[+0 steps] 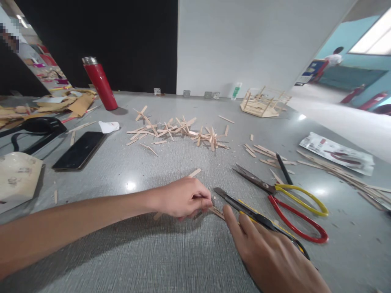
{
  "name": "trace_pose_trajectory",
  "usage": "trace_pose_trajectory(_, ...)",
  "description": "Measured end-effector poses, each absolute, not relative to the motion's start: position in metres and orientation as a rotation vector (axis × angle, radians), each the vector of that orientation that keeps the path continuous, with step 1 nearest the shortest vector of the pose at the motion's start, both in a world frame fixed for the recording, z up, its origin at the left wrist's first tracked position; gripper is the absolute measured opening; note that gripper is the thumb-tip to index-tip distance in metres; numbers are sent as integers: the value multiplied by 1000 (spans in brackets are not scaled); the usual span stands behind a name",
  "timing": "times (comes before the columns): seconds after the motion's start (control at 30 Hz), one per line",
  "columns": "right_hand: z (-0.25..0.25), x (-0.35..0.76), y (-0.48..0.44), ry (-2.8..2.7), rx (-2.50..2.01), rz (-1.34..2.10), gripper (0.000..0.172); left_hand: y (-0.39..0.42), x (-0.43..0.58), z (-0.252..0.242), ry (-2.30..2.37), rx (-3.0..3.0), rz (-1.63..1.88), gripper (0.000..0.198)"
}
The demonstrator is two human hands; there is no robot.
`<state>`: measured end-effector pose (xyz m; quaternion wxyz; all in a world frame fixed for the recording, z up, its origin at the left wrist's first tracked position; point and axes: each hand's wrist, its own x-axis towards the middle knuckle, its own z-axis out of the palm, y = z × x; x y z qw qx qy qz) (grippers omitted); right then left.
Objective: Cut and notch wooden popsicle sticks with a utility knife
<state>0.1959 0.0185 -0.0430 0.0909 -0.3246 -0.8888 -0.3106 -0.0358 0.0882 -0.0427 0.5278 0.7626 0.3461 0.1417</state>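
Observation:
My left hand (pixel 183 198) lies on the grey table (pixel 171 252) with its fingers pinched on a thin wooden stick (pixel 217 211), pressing it flat. My right hand (pixel 269 256) grips a black and yellow utility knife (pixel 244 207), index finger stretched along it, blade tip just right of my left fingertips over the stick. Another short stick (pixel 194 173) lies just beyond my left hand.
Scissors (pixel 287 199) with yellow and red handles lie right of the knife, beside a black pen (pixel 284 169). A pile of cut sticks (pixel 177 132) sits mid-table. Red flask (pixel 100 83), phone (pixel 80 150), stick model (pixel 262 101), plastic packet (pixel 336 154), cardboard scraps (pixel 70 103) surround.

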Motion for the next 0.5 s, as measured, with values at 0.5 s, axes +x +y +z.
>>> trace_pose_trajectory(0.5,-53,215,21,-2670,-1079,-506,63,88,-37,-42,821,1813,318,28)
